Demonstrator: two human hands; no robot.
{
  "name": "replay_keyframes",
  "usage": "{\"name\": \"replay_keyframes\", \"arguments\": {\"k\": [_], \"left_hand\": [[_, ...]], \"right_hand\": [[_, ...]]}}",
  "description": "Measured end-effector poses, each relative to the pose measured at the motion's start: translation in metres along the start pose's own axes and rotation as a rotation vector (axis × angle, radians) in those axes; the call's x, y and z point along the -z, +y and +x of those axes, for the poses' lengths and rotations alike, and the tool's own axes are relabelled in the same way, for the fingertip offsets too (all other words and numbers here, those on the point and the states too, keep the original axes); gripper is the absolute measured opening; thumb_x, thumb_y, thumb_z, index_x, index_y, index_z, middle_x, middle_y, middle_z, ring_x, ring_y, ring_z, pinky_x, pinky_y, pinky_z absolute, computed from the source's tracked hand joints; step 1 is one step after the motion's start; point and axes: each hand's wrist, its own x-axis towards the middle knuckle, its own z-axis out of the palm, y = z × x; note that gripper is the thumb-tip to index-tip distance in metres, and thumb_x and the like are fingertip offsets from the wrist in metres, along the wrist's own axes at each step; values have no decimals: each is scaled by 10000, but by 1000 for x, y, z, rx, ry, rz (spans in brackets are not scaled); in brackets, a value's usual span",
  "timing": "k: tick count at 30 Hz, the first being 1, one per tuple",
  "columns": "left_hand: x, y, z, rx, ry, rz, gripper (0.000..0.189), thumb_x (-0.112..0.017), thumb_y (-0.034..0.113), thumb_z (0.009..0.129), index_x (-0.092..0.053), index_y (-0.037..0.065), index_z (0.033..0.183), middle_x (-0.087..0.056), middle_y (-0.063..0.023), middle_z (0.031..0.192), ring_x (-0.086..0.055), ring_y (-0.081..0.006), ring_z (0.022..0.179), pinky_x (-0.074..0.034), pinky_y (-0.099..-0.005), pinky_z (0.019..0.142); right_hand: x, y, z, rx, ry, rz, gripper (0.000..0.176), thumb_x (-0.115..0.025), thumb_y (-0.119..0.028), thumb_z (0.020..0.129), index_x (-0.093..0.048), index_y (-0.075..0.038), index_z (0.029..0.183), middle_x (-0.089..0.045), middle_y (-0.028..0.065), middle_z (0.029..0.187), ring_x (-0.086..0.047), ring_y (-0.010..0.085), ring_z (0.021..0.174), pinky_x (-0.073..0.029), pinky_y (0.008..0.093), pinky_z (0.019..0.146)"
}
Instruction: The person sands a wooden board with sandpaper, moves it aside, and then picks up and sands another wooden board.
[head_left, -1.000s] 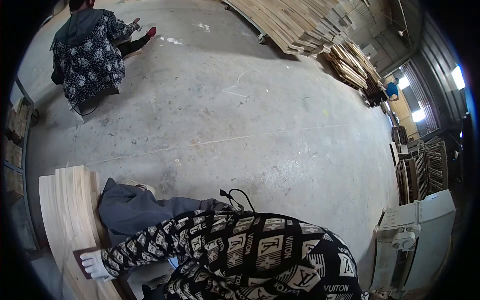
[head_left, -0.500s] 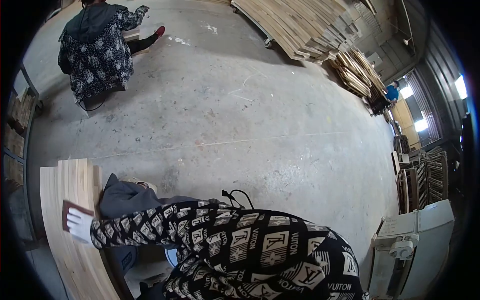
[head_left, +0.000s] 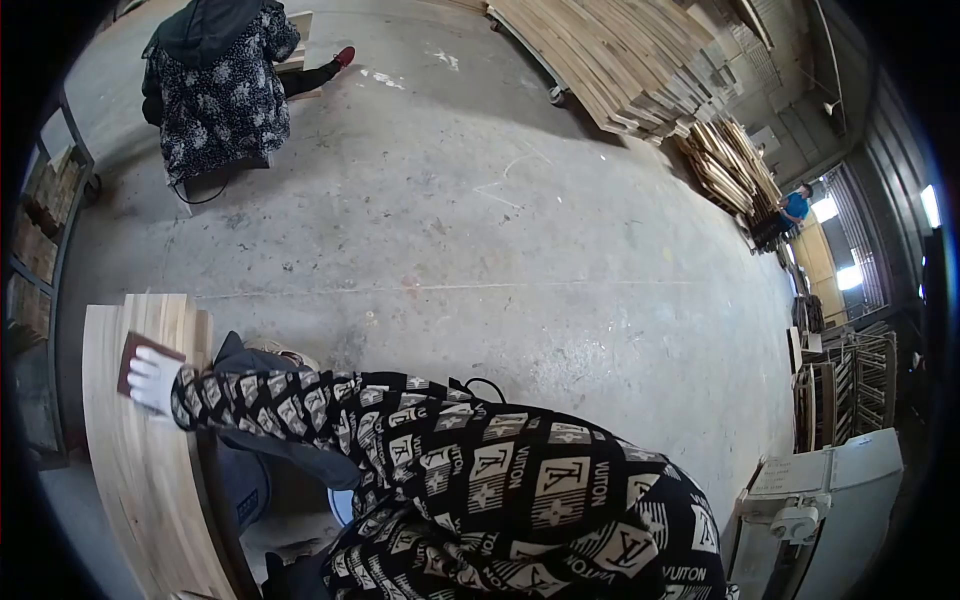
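My right hand [head_left: 155,380], in a white glove, lies on the far part of a stack of pale wooden boards [head_left: 150,490] at the lower left. Under its fingers is a reddish-brown sheet that looks like sandpaper [head_left: 129,362], pressed against the top face of the boards. A patterned black sleeve [head_left: 270,400] stretches across from the lower right to this hand. My left hand is out of view. My leg in grey trousers [head_left: 235,355] and a shoe [head_left: 283,352] are beside the boards.
A seated person [head_left: 220,95] is at the upper left, near a metal rack [head_left: 60,240]. Large board stacks [head_left: 600,60] rest on a wheeled cart at the top. Another person in blue [head_left: 795,207] stands far right. A grey machine [head_left: 810,500] is at the lower right; a blue bucket [head_left: 245,485] stands by the boards.
My right hand has slid with the sandpaper along the boards toward their far end. The view has shifted slightly, and the seated person's raised arm has come down.
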Motion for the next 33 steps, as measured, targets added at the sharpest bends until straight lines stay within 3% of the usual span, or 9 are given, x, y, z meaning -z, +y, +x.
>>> {"name": "replay_keyframes", "arguments": {"k": [5, 8, 9, 14, 20, 23, 25, 29, 33], "left_hand": [[-24, -14, 9, 134, -256, 56, 442, -430, 471, 1013, -658, 181, 1257, -679, -94, 1179, -616, -296, 1079, -445, -446, 950], [-18, -8, 12, 196, -413, 117, 458, -406, 461, 1022, -629, 168, 1295, -659, -89, 1226, -584, -303, 1147, -407, -454, 1003], [-17, -1, 4, 128, -218, 108, 443, -417, 455, 1016, -645, 167, 1263, -678, -87, 1168, -608, -282, 1083, -405, -492, 973], [-38, -24, 0, 110, -299, 73, 426, -399, 413, 1028, -600, 163, 1310, -615, -72, 1293, -545, -271, 1203, -347, -493, 1055], [-17, -2, 2, 171, -280, 85, 394, -440, 387, 1018, -607, 167, 1299, -608, -62, 1311, -530, -261, 1232, -328, -500, 1087], [-17, 3, 2, 206, -250, 98, 363, -474, 378, 1007, -631, 185, 1270, -625, -32, 1299, -530, -237, 1236, -318, -521, 1100], [-23, -1, 2, 211, -271, 122, 356, -483, 381, 1002, -638, 189, 1259, -634, -29, 1287, -522, -235, 1248, -308, -525, 1109], [-31, -2, 0, 219, -239, 119, 354, -488, 381, 999, -642, 188, 1252, -629, -30, 1289, -531, -231, 1239, -307, -535, 1109], [-25, 0, 2, 234, -255, 98, 354, -488, 383, 999, -642, 189, 1252, -626, -32, 1290, -534, -229, 1238, -315, -539, 1100]], "right_hand": [[38, -4, 10, -273, -146, 63, 597, -689, -366, 743, -596, -3, 1207, -549, 202, 1289, -424, 398, 1302, -203, 575, 1173], [29, -67, 1, -156, -196, 181, 620, -701, -355, 740, -576, -3, 1235, -517, 210, 1330, -408, 401, 1316, -201, 577, 1177], [29, -95, -1, -108, -229, 279, 602, -693, -351, 735, -586, -1, 1214, -526, 211, 1317, -408, 394, 1323, -200, 576, 1180], [44, -186, -6, 110, -259, 624, 507, -664, -283, 735, -600, 19, 1137, -574, 217, 1250, -450, 393, 1304, -203, 582, 1188], [28, -90, 11, 117, -229, 407, 534, -707, -311, 715, -592, -12, 1142, -553, 193, 1235, -459, 386, 1261, -261, 550, 1152], [30, -15, 15, -25, -184, 224, 514, -640, -333, 830, -565, -25, 1235, -528, 180, 1319, -413, 370, 1316, -226, 516, 1175], [52, 18, 30, -131, -426, 124, 545, -599, -372, 875, -545, -31, 1297, -505, 179, 1379, -381, 370, 1359, -177, 510, 1198], [38, -7, 17, -281, -345, 17, 576, -575, -392, 888, -524, -40, 1342, -459, 188, 1444, -343, 375, 1395, -148, 506, 1210], [30, -113, -3, -6, -329, 244, 587, -635, -328, 814, -529, -36, 1312, -485, 187, 1388, -381, 380, 1363, -200, 556, 1190]]}}
